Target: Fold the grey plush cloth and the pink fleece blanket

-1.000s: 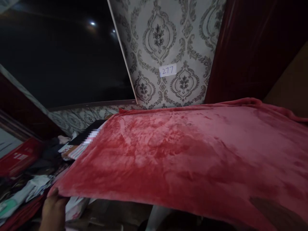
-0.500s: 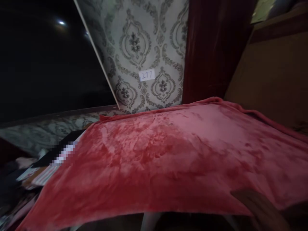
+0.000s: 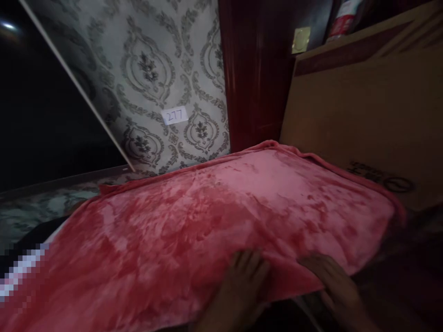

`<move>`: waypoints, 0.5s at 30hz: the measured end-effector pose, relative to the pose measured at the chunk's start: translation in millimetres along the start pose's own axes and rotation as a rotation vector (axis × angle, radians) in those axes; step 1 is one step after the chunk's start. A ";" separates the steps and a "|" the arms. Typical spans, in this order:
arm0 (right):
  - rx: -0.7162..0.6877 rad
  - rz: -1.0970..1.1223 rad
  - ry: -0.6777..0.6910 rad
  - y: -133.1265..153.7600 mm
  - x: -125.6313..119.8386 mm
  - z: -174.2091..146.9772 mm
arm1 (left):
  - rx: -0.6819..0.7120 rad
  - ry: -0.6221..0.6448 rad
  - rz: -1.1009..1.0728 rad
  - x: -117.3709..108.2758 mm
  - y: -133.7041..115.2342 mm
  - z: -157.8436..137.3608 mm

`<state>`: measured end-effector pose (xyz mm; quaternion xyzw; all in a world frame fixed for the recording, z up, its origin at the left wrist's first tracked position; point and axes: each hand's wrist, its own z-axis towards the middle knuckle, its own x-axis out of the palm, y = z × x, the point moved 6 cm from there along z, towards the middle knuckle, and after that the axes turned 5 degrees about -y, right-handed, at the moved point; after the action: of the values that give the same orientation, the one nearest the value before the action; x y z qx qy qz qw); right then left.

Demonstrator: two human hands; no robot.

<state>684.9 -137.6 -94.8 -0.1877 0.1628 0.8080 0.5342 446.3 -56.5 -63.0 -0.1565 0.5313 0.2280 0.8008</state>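
Observation:
A plush red-and-pink blanket lies spread over a surface that it hides, its near edge hanging toward me. My left hand rests on top of the blanket near this edge, palm down, fingers laid forward on the fabric. To its right, my right hand is at the blanket's near edge, with fingers over the top and the thumb lower, by the hem. The fabric wrinkles between both hands. Dim light makes the fingers hard to see in detail.
Behind the blanket is a patterned wall with a paper label reading 277. A large dark screen stands at left. At right are a dark red panel and a big cardboard box, with a red-and-white container behind it.
The view has turned right. My left hand has come into view onto the blanket, and my right hand now holds its near edge. The blanket's right side now ends short of the frame edge.

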 end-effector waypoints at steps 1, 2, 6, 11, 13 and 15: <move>0.034 0.005 -0.011 0.9 -0.9 1.2 | 0.085 0.031 -0.027 13.0 -19.2 19.4; 0.067 0.009 -0.018 0.7 -1.3 1.3 | 0.144 0.042 -0.042 23.0 -34.0 36.5; 0.202 -0.056 -0.013 -19.4 0.8 -8.9 | 0.206 0.046 -0.069 46.9 -55.7 69.1; 0.391 -0.249 -0.069 -88.3 -9.3 -21.8 | 0.331 0.005 -0.119 57.8 -54.5 57.6; 0.478 -0.306 -0.103 -118.9 -22.2 -22.6 | 0.366 0.003 -0.137 57.1 -53.6 55.5; 0.537 -0.326 -0.145 -143.7 -40.4 -24.2 | 0.357 0.043 -0.183 55.2 -52.4 58.4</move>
<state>835.3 -127.2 -105.7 -0.0057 0.2996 0.6514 0.6971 538.0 -61.2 -90.9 -0.0643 0.5640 0.0531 0.8215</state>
